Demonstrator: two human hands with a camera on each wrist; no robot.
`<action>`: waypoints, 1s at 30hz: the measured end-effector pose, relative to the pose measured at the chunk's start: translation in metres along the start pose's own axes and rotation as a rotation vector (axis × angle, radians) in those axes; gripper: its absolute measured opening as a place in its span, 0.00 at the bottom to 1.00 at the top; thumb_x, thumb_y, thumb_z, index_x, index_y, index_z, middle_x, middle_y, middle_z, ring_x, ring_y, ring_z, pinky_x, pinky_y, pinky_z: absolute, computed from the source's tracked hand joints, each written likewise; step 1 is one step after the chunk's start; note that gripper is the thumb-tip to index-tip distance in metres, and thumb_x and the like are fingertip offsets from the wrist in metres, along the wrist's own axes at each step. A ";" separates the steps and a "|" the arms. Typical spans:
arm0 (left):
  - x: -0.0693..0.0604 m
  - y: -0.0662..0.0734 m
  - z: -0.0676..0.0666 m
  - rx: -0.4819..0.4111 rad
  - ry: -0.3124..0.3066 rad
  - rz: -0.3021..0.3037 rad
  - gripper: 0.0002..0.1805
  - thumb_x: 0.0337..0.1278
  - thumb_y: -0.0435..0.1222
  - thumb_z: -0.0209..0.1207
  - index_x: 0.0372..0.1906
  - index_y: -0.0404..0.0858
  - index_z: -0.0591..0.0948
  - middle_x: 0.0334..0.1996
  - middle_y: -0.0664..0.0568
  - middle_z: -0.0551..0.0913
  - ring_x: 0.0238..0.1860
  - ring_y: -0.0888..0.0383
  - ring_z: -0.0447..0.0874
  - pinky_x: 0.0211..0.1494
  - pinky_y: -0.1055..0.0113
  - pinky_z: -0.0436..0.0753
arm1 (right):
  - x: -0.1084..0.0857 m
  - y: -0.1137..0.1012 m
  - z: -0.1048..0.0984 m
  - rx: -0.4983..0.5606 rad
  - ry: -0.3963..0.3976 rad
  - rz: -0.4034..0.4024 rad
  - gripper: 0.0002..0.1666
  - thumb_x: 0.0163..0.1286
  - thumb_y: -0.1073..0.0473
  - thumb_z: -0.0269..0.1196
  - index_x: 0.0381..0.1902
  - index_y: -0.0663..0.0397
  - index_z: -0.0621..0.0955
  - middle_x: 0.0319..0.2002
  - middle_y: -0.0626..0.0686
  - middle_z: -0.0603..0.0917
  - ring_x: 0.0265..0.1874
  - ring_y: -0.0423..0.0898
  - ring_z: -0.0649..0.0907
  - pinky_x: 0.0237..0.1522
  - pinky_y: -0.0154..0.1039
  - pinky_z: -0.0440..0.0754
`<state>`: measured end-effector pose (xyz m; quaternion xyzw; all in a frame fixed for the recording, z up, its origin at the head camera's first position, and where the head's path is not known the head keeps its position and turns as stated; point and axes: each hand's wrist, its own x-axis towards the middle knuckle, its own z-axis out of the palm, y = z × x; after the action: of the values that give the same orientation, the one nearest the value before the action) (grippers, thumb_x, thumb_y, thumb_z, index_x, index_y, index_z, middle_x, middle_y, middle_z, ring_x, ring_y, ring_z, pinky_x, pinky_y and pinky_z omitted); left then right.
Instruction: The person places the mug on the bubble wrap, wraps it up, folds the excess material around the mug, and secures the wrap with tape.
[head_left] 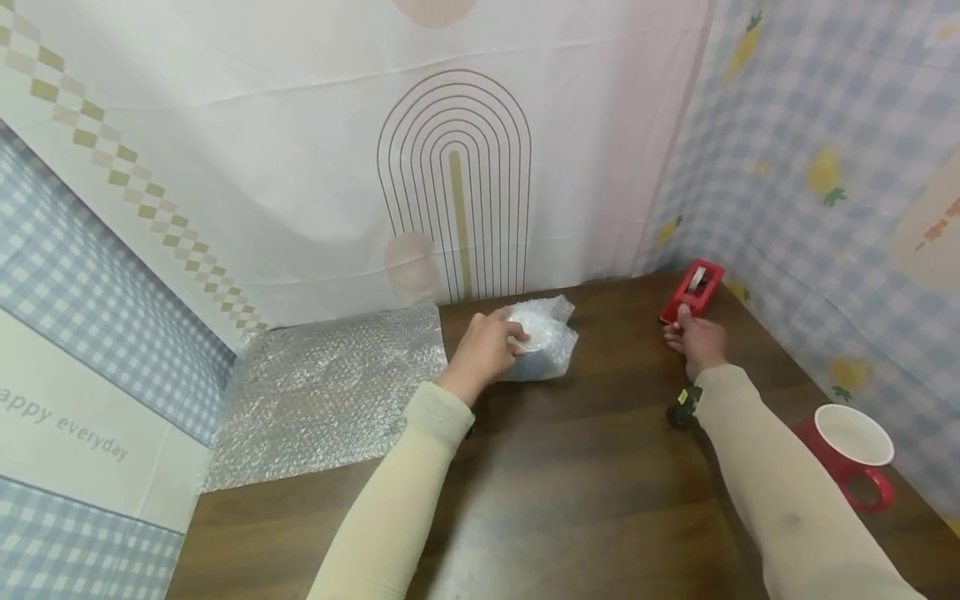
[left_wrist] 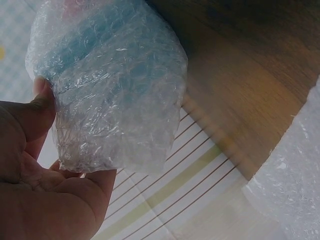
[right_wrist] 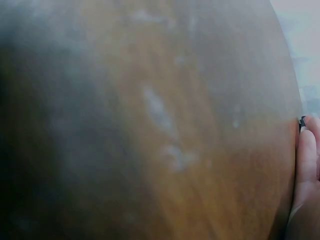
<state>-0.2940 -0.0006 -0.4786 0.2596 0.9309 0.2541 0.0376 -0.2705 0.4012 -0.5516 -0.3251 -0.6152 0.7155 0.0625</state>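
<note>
Near the right edge of the counter stands a round red mug, white inside. The left grip is curled round a crinkled, translucent bubble-wrap bundle near the back edge. Toward the back right corner, the right grip bends beside a red oblong tape dispenser; whether pinching anything, I cannot tell.
</note>
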 end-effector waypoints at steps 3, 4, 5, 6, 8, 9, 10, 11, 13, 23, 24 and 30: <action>-0.001 0.000 0.001 -0.005 -0.004 -0.005 0.15 0.73 0.30 0.71 0.57 0.47 0.95 0.89 0.48 0.70 0.70 0.41 0.79 0.74 0.52 0.86 | 0.002 0.001 0.001 0.012 0.005 0.004 0.28 0.86 0.36 0.60 0.51 0.57 0.82 0.28 0.39 0.89 0.32 0.34 0.88 0.36 0.27 0.92; -0.001 0.000 0.001 -0.003 -0.004 -0.006 0.15 0.73 0.30 0.71 0.57 0.47 0.95 0.89 0.48 0.70 0.70 0.41 0.79 0.73 0.52 0.86 | 0.002 0.001 0.001 0.015 0.006 0.006 0.28 0.86 0.36 0.60 0.52 0.58 0.82 0.28 0.39 0.89 0.32 0.34 0.88 0.36 0.27 0.92; -0.001 0.000 0.001 -0.002 -0.003 -0.006 0.15 0.73 0.30 0.71 0.57 0.47 0.95 0.89 0.48 0.70 0.70 0.42 0.79 0.73 0.52 0.86 | 0.002 0.001 0.001 0.018 0.008 0.007 0.28 0.86 0.36 0.60 0.53 0.58 0.81 0.28 0.39 0.89 0.32 0.34 0.89 0.36 0.27 0.92; -0.001 0.000 0.001 -0.002 -0.004 -0.008 0.15 0.73 0.30 0.71 0.57 0.47 0.95 0.89 0.48 0.70 0.69 0.42 0.79 0.72 0.53 0.86 | 0.002 0.001 0.001 0.019 0.008 0.010 0.28 0.86 0.36 0.60 0.54 0.58 0.81 0.28 0.39 0.89 0.32 0.34 0.89 0.36 0.27 0.92; -0.001 0.000 0.002 0.002 -0.003 -0.006 0.15 0.73 0.31 0.71 0.57 0.47 0.95 0.89 0.48 0.70 0.68 0.42 0.80 0.71 0.53 0.86 | 0.002 0.001 0.001 0.023 0.010 0.010 0.28 0.85 0.35 0.61 0.54 0.57 0.82 0.28 0.40 0.89 0.33 0.34 0.89 0.37 0.27 0.92; 0.000 0.000 0.001 0.003 -0.001 -0.003 0.14 0.73 0.31 0.72 0.57 0.47 0.95 0.89 0.47 0.71 0.68 0.42 0.80 0.71 0.53 0.86 | 0.001 0.001 0.001 0.020 0.010 0.009 0.28 0.85 0.35 0.61 0.54 0.56 0.82 0.29 0.39 0.89 0.33 0.34 0.89 0.38 0.27 0.92; 0.000 -0.001 0.002 0.004 0.001 -0.002 0.14 0.73 0.31 0.72 0.57 0.47 0.95 0.89 0.47 0.71 0.68 0.42 0.80 0.71 0.53 0.86 | 0.001 0.001 0.001 0.019 0.010 0.009 0.28 0.85 0.35 0.61 0.54 0.56 0.82 0.29 0.39 0.89 0.33 0.35 0.89 0.38 0.27 0.92; 0.000 -0.001 0.001 0.003 0.002 0.001 0.14 0.72 0.31 0.72 0.57 0.46 0.95 0.89 0.47 0.71 0.68 0.41 0.80 0.71 0.52 0.86 | 0.001 0.001 0.001 0.020 0.012 0.006 0.28 0.84 0.34 0.62 0.53 0.55 0.83 0.29 0.39 0.89 0.33 0.35 0.89 0.38 0.27 0.92; 0.000 -0.001 0.001 0.004 0.005 0.007 0.14 0.72 0.31 0.72 0.57 0.46 0.95 0.88 0.46 0.71 0.68 0.41 0.80 0.71 0.52 0.86 | -0.001 0.001 0.001 0.026 0.015 -0.001 0.27 0.84 0.34 0.63 0.49 0.54 0.84 0.29 0.40 0.89 0.32 0.35 0.89 0.38 0.27 0.92; 0.000 0.000 0.001 0.006 0.000 0.006 0.13 0.74 0.32 0.72 0.57 0.47 0.95 0.89 0.48 0.71 0.68 0.41 0.80 0.70 0.52 0.86 | -0.003 -0.001 0.001 0.049 -0.002 -0.009 0.28 0.86 0.36 0.63 0.33 0.50 0.84 0.26 0.40 0.90 0.29 0.35 0.89 0.36 0.28 0.92; 0.000 0.000 0.001 0.007 0.001 0.007 0.13 0.74 0.32 0.72 0.57 0.47 0.95 0.89 0.48 0.71 0.68 0.41 0.80 0.70 0.52 0.86 | -0.003 -0.001 0.001 0.049 -0.006 -0.007 0.28 0.86 0.35 0.62 0.33 0.50 0.84 0.27 0.40 0.90 0.29 0.35 0.90 0.37 0.28 0.92; 0.000 -0.001 0.001 0.010 0.006 0.016 0.12 0.74 0.33 0.72 0.56 0.46 0.95 0.88 0.47 0.72 0.68 0.40 0.81 0.71 0.52 0.86 | 0.002 0.001 0.000 0.045 -0.004 -0.010 0.28 0.87 0.35 0.61 0.36 0.51 0.85 0.27 0.40 0.90 0.31 0.35 0.89 0.37 0.28 0.92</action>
<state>-0.2945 -0.0006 -0.4796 0.2668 0.9302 0.2503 0.0315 -0.2717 0.4014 -0.5531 -0.3190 -0.6006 0.7296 0.0722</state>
